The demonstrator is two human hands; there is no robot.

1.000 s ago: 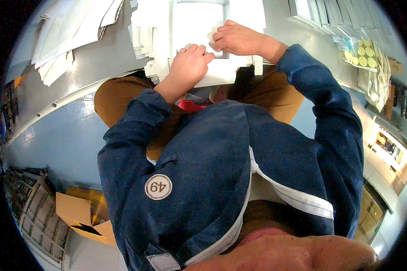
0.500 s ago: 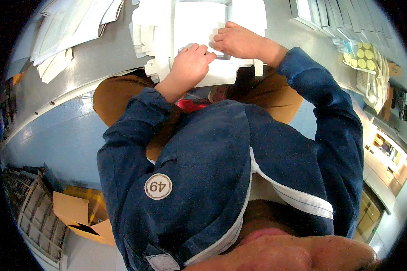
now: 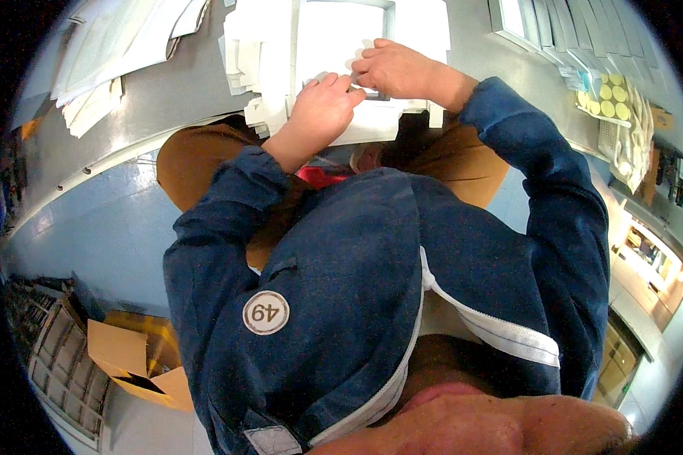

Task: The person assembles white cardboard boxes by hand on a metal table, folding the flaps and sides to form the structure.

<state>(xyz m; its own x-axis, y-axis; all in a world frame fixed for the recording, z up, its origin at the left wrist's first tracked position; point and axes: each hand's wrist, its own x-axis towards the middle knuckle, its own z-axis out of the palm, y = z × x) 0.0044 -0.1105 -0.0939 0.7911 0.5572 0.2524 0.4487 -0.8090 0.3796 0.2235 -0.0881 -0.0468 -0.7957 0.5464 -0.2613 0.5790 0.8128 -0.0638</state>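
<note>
Both of my hands work over a white, box-like tray [image 3: 389,23] with a grey inner edge on the table in front of me. Bright glare washes out much of its surface. My left hand [image 3: 320,110] rests at its near side, fingers bent and close together. Just right of it and slightly farther off, my right hand [image 3: 397,70] has curled fingers, with fingertips near those of the left. Whatever the fingers pinch is hidden or too small to make out. Several stacked white card pieces [image 3: 243,68] lie left of the tray.
White papers [image 3: 121,45] lie on the grey table [image 3: 167,95] at far left. At the right stand several white panels or boxes [image 3: 577,34] in a row, beside a sheet of yellow round stickers [image 3: 607,98]. An open cardboard box [image 3: 119,347] and a metal rack [image 3: 68,371] are lower left.
Hardly anything differs. My right hand has shifted very slightly nearer and left, and both hands stay at the tray with fingers bent.
</note>
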